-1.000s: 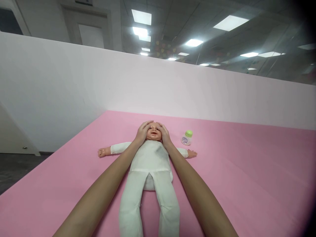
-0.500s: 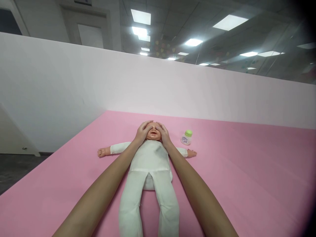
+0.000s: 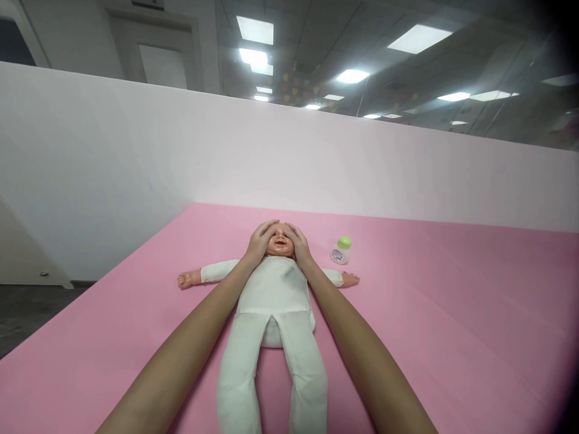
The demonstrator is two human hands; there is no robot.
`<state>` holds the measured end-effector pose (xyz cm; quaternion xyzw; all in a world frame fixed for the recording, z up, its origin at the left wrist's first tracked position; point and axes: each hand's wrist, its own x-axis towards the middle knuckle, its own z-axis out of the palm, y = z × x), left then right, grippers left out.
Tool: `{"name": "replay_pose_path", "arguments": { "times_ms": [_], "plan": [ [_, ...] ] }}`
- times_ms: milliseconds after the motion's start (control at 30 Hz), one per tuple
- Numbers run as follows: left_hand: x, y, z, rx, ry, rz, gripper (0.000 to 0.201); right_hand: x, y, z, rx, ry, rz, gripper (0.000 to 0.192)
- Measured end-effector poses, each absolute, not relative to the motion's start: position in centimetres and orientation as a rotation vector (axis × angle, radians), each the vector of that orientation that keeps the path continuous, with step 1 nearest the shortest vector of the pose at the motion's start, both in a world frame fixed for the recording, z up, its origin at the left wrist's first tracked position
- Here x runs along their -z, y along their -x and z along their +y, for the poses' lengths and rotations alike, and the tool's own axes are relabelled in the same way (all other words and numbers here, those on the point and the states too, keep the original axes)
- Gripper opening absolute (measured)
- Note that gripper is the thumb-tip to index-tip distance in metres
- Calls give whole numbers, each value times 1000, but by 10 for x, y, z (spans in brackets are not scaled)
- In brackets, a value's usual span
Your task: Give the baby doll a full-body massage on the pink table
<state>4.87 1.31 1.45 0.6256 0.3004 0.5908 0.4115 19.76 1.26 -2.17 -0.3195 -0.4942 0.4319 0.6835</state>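
A baby doll (image 3: pixel 275 289) with a soft white cloth body lies on its back, legs toward me and arms stretched out sideways. My left hand (image 3: pixel 260 241) rests along the left side of the doll's head (image 3: pixel 281 243), fingers extended over its upper part. On the opposite side, my right hand (image 3: pixel 299 242) lies the same way, fingers stretched toward the crown. Both thumbs touch the doll's face near the eyes, leaving its nose and mouth uncovered. Beyond the doll's right-side arm stands a small clear bottle (image 3: pixel 339 254) with a green cap.
The doll lies on a pink padded surface (image 3: pixel 434 289). A white wall panel (image 3: pixel 289 157) borders it at the back and left. Above that, glass shows ceiling lights and a door (image 3: pixel 163 66). Dark floor (image 3: pixel 31 310) appears at the far left.
My thumbs have shifted slightly outward on the doll's face, the left one most visibly. Both hands stay around the head; the doll and bottle keep their places.
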Motion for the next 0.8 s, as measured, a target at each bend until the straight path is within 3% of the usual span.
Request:
{"name": "replay_pose_path", "arguments": {
  "times_ms": [800],
  "plan": [
    [-16, -50, 12, -1479, -1558, 793, 37, 23, -198, 15, -985, 722, -1083, 44]
  ]
}}
